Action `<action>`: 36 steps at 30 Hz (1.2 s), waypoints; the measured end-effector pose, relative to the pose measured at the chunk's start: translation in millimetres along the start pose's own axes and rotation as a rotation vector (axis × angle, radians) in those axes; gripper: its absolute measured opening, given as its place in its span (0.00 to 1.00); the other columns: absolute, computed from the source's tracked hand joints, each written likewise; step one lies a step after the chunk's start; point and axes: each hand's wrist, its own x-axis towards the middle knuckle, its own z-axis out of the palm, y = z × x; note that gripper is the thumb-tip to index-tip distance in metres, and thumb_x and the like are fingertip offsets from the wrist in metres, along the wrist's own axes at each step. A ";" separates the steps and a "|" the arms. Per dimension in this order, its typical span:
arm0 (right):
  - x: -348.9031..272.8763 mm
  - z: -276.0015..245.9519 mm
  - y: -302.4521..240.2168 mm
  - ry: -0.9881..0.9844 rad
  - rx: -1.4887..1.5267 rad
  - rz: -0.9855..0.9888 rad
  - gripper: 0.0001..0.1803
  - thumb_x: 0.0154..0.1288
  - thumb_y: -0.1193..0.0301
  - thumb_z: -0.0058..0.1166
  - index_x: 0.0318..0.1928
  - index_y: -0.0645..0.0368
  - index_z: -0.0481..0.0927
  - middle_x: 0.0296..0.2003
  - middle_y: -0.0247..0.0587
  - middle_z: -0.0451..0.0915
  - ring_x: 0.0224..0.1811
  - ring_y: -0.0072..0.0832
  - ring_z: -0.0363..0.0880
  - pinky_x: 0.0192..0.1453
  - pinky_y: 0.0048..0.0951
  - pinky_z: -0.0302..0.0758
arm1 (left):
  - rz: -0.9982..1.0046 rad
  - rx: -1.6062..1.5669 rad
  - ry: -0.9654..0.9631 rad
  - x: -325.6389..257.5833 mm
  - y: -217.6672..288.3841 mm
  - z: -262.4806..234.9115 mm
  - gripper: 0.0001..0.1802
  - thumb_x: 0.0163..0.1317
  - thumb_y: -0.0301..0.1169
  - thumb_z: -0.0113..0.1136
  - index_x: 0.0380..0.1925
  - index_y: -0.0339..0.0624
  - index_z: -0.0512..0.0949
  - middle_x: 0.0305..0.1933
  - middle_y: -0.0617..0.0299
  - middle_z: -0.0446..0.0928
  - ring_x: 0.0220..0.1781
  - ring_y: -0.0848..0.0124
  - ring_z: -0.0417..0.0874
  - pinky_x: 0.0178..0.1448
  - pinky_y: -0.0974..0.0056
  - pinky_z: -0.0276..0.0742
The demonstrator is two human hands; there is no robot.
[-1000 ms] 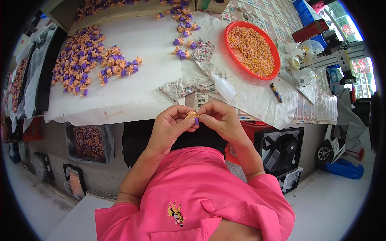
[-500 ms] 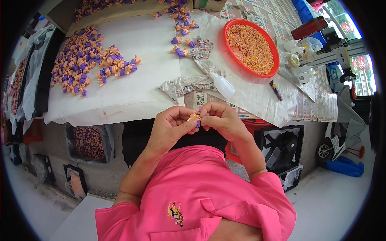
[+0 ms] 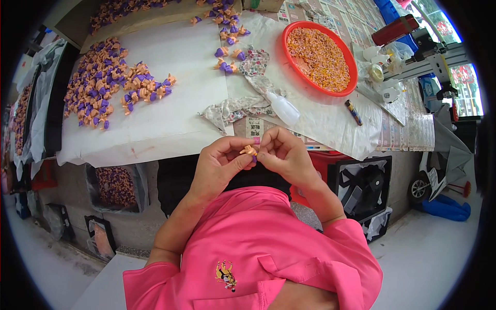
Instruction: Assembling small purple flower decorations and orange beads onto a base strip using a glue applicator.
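Note:
Just off the table's front edge, my left hand [image 3: 217, 164] pinches a small peach and purple plastic figure part [image 3: 248, 150] between thumb and fingers. My right hand [image 3: 287, 157] meets it from the right, thumb and forefinger closed at the part's side. A speck of yellow shows there, but what those fingertips hold is too small to make out. Ahead lie a white squeeze bottle [image 3: 284, 109] and a strip of floral cloth [image 3: 227, 111]. Farther right, a red round tray [image 3: 355, 77] contains many tiny yellow and pink pieces.
Heaps of similar peach and purple parts [image 3: 95, 82] cover the table's left side, with others along the back. A dark marker-like tube [image 3: 354, 112] lies at the right, near a metal stand [image 3: 429, 67]. Below are a lined bin of parts [image 3: 116, 186] and a black crate [image 3: 385, 181].
Both hands stay together on the figure part, with the right fingers shifting slightly against it. The table scene has moved a little leftward in view.

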 end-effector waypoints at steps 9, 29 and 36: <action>-8.5 6.4 -3.8 0.183 -0.703 -0.596 0.13 0.52 0.83 0.63 0.39 0.60 0.78 0.28 0.33 0.75 0.28 0.19 0.74 0.32 0.20 0.71 | 0.224 0.108 -0.069 -1.3 1.6 7.1 0.18 0.61 0.16 0.58 0.53 0.31 0.73 0.52 0.57 0.75 0.54 0.72 0.77 0.61 0.68 0.72; -15.2 0.3 -1.0 0.208 -0.746 -0.576 0.12 0.50 0.81 0.65 0.38 0.60 0.80 0.34 0.40 0.79 0.34 0.29 0.80 0.37 0.25 0.78 | 0.220 0.159 0.038 -5.8 -2.4 22.0 0.17 0.60 0.13 0.57 0.50 0.30 0.73 0.46 0.59 0.77 0.49 0.75 0.79 0.56 0.70 0.77; -11.2 -0.6 -5.5 0.156 -0.627 -0.548 0.10 0.51 0.82 0.63 0.36 0.62 0.79 0.33 0.39 0.81 0.35 0.28 0.80 0.39 0.25 0.75 | 0.207 0.038 0.032 -3.8 0.5 21.8 0.17 0.60 0.13 0.56 0.50 0.29 0.72 0.47 0.57 0.77 0.50 0.73 0.79 0.57 0.69 0.77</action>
